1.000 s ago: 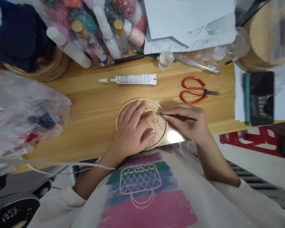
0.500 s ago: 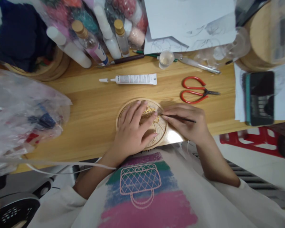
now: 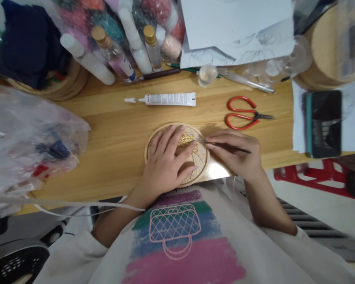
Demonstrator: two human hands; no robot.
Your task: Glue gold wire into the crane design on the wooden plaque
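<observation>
A round wooden disc with a raised rim lies at the table's front edge. Fine line relief and gold, rope-like trim cover part of its face. My left hand rests flat across the disc's left half, fingers spread, hiding much of the design. Between the thumb and fingers of my right hand is a thin dark pointed tool. Its tip is over the disc's upper right part, beside the gold trim; whether it touches the surface I cannot tell.
Behind the disc lie a white tube, its cap off, and red-handled scissors. A small clear cup, a craft knife and several bottles stand or lie farther back. A phone is at right, a plastic bag at left.
My right hand has shifted slightly to the right with the tool, whose tip has drawn back a little from my left fingertips. My left hand stays in place on the disc.
</observation>
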